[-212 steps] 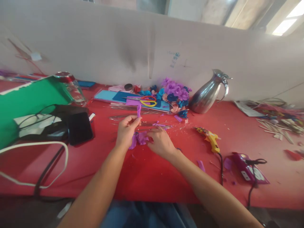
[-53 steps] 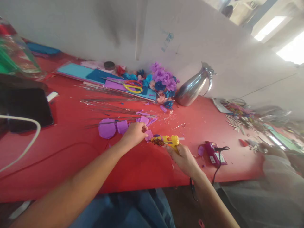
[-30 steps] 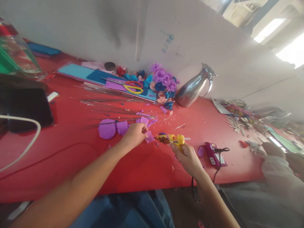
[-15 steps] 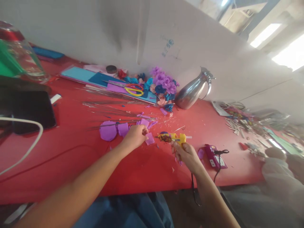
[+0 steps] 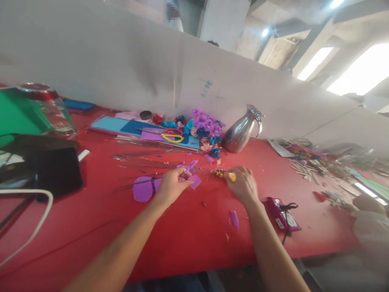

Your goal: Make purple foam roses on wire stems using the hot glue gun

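Note:
My left hand (image 5: 170,187) pinches a small purple paper piece (image 5: 195,182) between thumb and fingers, just above the table. More cut purple pieces (image 5: 142,189) lie beside and partly behind that hand. Over on the right, my right hand (image 5: 243,184) is wrapped from above round a yellow glue gun (image 5: 231,177) low at the tabletop. Most of the gun is hidden under the hand; its dark, stained nozzle end (image 5: 218,173) points left. Thin wires (image 5: 142,155) lie behind my left hand.
Scissors (image 5: 172,136) rest on coloured paper sheets (image 5: 106,125) near the wall. Paper flowers (image 5: 206,123) and a metal jug (image 5: 241,132) stand behind my hands. A purple power box (image 5: 281,217) lies right, a phone (image 5: 59,174) left. Another person's sleeve (image 5: 369,227) shows at far right.
My right hand has lowered the glue gun to the tabletop, turning palm down over it. My left hand still pinches purple paper. The head view has tilted up.

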Demonstrator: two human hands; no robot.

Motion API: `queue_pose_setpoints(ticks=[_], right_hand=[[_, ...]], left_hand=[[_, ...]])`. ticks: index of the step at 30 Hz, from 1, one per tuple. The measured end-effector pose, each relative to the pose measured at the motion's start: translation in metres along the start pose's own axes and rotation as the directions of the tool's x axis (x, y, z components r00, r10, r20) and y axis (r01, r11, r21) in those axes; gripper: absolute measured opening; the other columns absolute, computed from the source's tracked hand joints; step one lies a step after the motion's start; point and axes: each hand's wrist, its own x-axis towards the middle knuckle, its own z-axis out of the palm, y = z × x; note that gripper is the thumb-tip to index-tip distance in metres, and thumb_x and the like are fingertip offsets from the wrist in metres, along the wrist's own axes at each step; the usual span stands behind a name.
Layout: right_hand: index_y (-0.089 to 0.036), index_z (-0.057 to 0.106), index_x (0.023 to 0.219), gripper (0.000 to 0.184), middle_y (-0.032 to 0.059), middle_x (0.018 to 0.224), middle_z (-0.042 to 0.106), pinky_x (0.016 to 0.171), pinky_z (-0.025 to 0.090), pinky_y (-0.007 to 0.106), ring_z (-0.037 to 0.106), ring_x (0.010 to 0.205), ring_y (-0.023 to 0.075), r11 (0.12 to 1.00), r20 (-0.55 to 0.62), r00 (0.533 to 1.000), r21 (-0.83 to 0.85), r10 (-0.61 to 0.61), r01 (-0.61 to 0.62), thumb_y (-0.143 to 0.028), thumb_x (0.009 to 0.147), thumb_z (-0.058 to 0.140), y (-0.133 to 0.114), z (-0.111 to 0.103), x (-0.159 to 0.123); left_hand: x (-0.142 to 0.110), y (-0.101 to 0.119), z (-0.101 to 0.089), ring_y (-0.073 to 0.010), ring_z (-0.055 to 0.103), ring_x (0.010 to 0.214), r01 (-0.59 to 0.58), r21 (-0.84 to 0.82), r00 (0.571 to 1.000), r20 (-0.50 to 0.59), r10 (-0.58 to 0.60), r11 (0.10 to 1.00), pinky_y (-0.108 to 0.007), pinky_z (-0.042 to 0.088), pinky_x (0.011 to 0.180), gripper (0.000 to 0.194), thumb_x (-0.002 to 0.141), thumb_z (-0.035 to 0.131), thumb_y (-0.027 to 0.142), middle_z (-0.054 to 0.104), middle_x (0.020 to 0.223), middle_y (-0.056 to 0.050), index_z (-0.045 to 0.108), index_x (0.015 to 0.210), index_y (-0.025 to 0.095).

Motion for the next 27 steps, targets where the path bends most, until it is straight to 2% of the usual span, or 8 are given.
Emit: queue_pose_setpoints(ticks=[3,6,9,12,16,21,24,27], right_hand=[[-0.023,0.069,0.104,0.027,0.0076,0.109,0.068,0.095,0.040,0.040,0.058,0.106,0.0236,0.888,0.102,0.912,0.292,-0.398,0.355,-0.023,0.078,0.062,-0.046,-0.001,0.002],[-0.021,0.073,0.086,0.020,0.0051,0.093,0.072,0.091,0.042,0.035,0.061,0.095,0.0206,0.823,0.141,0.866,0.417,-0.479,0.387,-0.013,0.075,0.059,-0.081,-0.001,0.009],[-0.019,0.073,0.073,0.020,0.0043,0.077,0.072,0.076,0.044,0.029,0.063,0.077,0.0182,0.854,0.189,0.910,0.455,-0.369,0.252,-0.011,0.074,0.055,-0.091,0.000,0.018],[-0.017,0.074,0.079,0.020,0.0040,0.073,0.072,0.065,0.044,0.027,0.063,0.068,0.0169,0.839,0.150,0.982,0.544,-0.118,0.018,-0.021,0.077,0.054,-0.085,0.003,0.025],[-0.015,0.075,0.083,0.029,0.0044,0.072,0.073,0.062,0.045,0.027,0.063,0.067,0.0172,0.559,0.135,0.982,0.808,0.133,-0.187,-0.038,0.073,0.060,-0.080,0.013,0.023],[-0.015,0.076,0.077,0.031,0.0044,0.066,0.071,0.060,0.046,0.027,0.060,0.060,0.0148,0.191,0.266,0.936,0.931,0.230,-0.312,-0.042,0.063,0.071,-0.084,0.022,0.014],[-0.016,0.077,0.076,0.031,0.0053,0.065,0.071,0.059,0.047,0.027,0.062,0.060,0.0154,0.085,0.311,0.923,0.938,0.226,-0.336,-0.043,0.061,0.073,-0.088,0.022,0.010],[-0.016,0.077,0.079,0.033,0.0061,0.067,0.072,0.059,0.048,0.027,0.064,0.063,0.0166,0.052,0.314,0.925,0.942,0.215,-0.332,-0.044,0.062,0.073,-0.093,0.021,0.008]], left_hand=[[0.000,0.000,-0.002,-0.0142,0.055,0.062,-0.039,0.018,0.999,0.005,0.039,0.999,-0.025,0.039,0.059,0.015,0.064,0.068,0.024,0.066,0.073,0.000,0.063,0.078,0.019],[0.000,0.000,-0.003,-0.0131,0.052,0.059,-0.066,0.068,0.998,0.003,0.066,0.995,-0.024,0.036,0.056,0.008,0.067,0.064,0.020,0.063,0.069,0.001,0.062,0.075,0.019],[0.000,0.001,-0.004,-0.0127,0.050,0.058,-0.037,0.039,0.999,-0.029,0.038,0.999,-0.024,0.035,0.055,0.014,0.067,0.067,0.024,0.062,0.070,0.001,0.061,0.079,0.019],[-0.001,0.003,-0.005,-0.0132,0.052,0.061,-0.040,-0.093,0.995,-0.090,0.032,0.995,-0.024,0.037,0.057,0.023,0.075,0.065,0.037,0.062,0.076,0.000,0.060,0.090,0.019],[-0.004,0.007,-0.006,-0.0124,0.049,0.064,-0.090,-0.251,0.989,-0.136,0.057,0.964,-0.024,0.036,0.058,0.032,0.088,0.047,0.048,0.061,0.080,-0.002,0.061,0.085,0.019],[-0.005,0.007,0.001,-0.0102,0.042,0.060,-0.014,-0.405,0.995,-0.092,-0.025,0.914,-0.023,0.034,0.056,0.028,0.084,0.056,0.046,0.055,0.073,0.001,0.062,0.081,0.019],[-0.005,0.007,0.006,-0.0094,0.042,0.061,0.041,-0.479,0.996,-0.050,-0.074,0.877,-0.022,0.035,0.057,0.029,0.080,0.061,0.046,0.054,0.071,0.001,0.061,0.073,0.018],[-0.005,0.006,0.010,-0.0088,0.041,0.059,0.079,-0.521,0.994,-0.020,-0.104,0.850,-0.022,0.035,0.058,0.030,0.076,0.066,0.046,0.053,0.068,0.001,0.060,0.070,0.017]])
